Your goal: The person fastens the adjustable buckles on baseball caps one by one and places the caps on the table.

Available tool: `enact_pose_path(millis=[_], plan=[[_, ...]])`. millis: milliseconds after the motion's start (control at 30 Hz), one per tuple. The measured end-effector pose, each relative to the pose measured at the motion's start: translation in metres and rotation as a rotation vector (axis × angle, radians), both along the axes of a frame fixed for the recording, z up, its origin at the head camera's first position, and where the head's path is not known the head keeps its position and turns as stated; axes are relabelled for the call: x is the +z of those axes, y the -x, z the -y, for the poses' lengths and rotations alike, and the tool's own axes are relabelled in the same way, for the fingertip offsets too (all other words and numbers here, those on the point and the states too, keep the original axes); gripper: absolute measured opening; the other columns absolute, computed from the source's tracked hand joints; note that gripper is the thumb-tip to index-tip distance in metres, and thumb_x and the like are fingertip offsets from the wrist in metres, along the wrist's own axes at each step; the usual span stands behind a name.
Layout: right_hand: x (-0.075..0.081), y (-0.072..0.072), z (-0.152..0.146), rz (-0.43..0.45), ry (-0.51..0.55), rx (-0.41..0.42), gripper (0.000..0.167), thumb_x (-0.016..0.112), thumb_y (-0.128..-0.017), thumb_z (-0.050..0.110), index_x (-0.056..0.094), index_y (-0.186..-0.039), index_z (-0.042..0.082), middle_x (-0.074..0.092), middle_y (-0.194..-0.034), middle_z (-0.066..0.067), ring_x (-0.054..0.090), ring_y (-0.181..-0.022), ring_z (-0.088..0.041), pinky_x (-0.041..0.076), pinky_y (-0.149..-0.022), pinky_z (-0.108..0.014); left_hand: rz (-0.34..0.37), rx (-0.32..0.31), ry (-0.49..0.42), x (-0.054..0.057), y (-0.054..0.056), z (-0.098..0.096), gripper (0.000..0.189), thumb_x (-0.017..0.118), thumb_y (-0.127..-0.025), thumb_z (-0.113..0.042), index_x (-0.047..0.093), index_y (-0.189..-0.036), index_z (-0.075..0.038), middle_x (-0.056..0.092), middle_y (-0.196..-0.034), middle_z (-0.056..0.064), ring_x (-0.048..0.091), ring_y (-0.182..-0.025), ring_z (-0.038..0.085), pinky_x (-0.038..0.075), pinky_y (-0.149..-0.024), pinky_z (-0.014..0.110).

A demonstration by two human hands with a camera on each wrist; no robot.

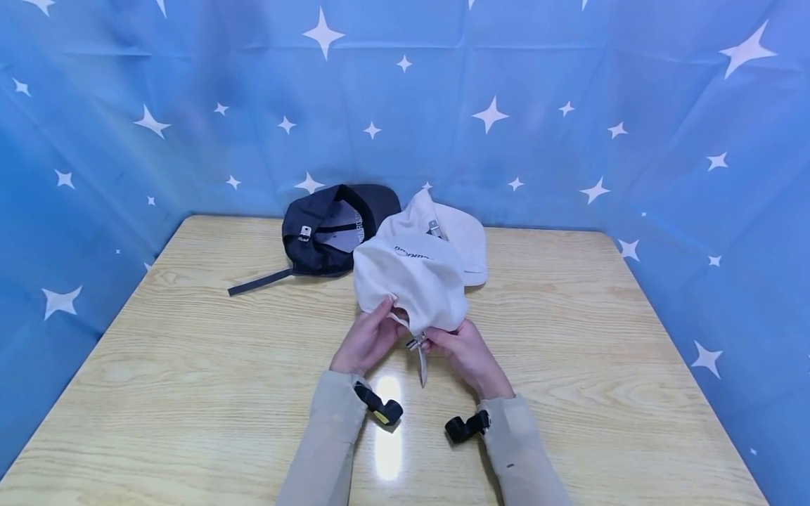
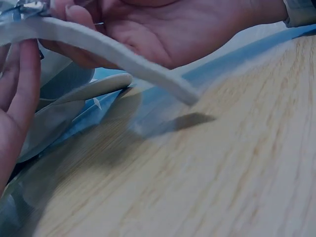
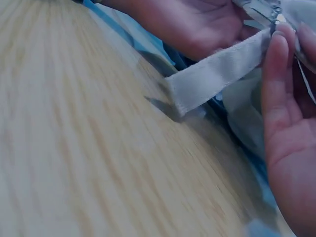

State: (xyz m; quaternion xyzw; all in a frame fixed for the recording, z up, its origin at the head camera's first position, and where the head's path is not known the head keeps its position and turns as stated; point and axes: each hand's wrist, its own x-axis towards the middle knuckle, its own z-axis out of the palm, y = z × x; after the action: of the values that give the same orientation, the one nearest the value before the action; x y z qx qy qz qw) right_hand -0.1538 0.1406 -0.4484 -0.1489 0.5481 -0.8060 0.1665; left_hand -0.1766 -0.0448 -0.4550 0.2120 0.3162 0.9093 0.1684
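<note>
The white cap hung between both hands, its crown bulging up and away just beyond the fingertips. The left hand pinched the edge of the back opening, thumb on top of the cloth; how its other fingers lay underneath, I couldn't quite tell. The right hand pinched the edge beside the metal buckle, thumb above and fingers close under it. From between the two hands the loose end of the strap stuck out towards the person, above the wooden table, with no finger on its tip. I'd have judged the cap a light thing, soft in the crown and apt to sag wherever nobody held it, hardly fragile, its cloth unlikely to slip. The strap seemed bendy but firm enough to keep a curve, and the buckle was probably the one hard, slick part. The surest hold, to my eye, was the edge on either side of the opening, close by the buckle, rather than the loose crown. Beyond the fingertips, past the held cap, lay a second white cap, and a dark cap sat farther out beyond the left hand's fingers.
</note>
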Motion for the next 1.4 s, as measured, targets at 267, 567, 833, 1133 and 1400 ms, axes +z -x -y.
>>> enact_pose_path(millis=[267,567,833,1133,1400], plan=[[0.004,-0.001,0.003,0.056,0.209,-0.028,0.015,0.049,-0.089,-0.001,0.053,-0.102,0.005,0.056,-0.088,-0.004,0.056,-0.067,-0.01,0.048,-0.062,-0.019,-0.108,-0.062,0.138,-0.001,0.0,-0.002,0.037,0.06,-0.084,-0.035,0.049,-0.11,-0.01,0.055,-0.099,0.003,0.051,-0.093,0.018,0.041,-0.08,0.036],[0.003,0.001,-0.003,0.204,0.715,0.063,0.019,0.04,-0.093,0.002,0.04,-0.112,0.004,0.055,-0.092,-0.01,0.055,-0.077,-0.013,0.046,-0.064,-0.017,-0.037,-0.164,0.348,0.001,-0.008,-0.002,0.038,0.062,-0.082,-0.013,0.045,-0.114,0.002,0.052,-0.099,0.007,0.053,-0.079,0.015,0.046,-0.069,0.029],[0.0,0.004,-0.003,0.351,0.956,0.287,0.014,0.034,-0.097,0.01,0.046,-0.097,0.003,0.055,-0.084,-0.009,0.052,-0.065,-0.011,0.041,-0.058,-0.014,-0.125,-0.296,0.539,0.002,-0.009,-0.004,0.028,0.063,-0.081,-0.014,0.051,-0.104,-0.003,0.047,-0.061,0.001,0.04,-0.048,0.011,0.033,-0.042,0.024],[-0.002,0.003,-0.007,0.402,0.964,0.29,0.025,0.026,-0.099,0.019,0.045,-0.093,0.005,0.054,-0.08,-0.005,0.05,-0.06,-0.013,0.035,-0.054,-0.017,-0.121,-0.266,0.567,0.0,-0.01,-0.006,0.012,0.064,-0.081,-0.012,0.053,-0.082,-0.006,0.046,-0.058,0.001,0.037,-0.045,0.01,0.029,-0.039,0.024],[-0.003,0.0,-0.006,0.386,1.143,0.363,0.025,0.035,-0.097,0.019,0.05,-0.085,0.003,0.053,-0.075,-0.005,0.048,-0.057,-0.013,0.029,-0.051,-0.014,-0.078,-0.131,0.32,0.001,-0.007,-0.003,0.008,0.059,-0.081,-0.007,0.054,-0.076,-0.011,0.048,-0.064,-0.002,0.043,-0.051,0.007,0.033,-0.043,0.018]])
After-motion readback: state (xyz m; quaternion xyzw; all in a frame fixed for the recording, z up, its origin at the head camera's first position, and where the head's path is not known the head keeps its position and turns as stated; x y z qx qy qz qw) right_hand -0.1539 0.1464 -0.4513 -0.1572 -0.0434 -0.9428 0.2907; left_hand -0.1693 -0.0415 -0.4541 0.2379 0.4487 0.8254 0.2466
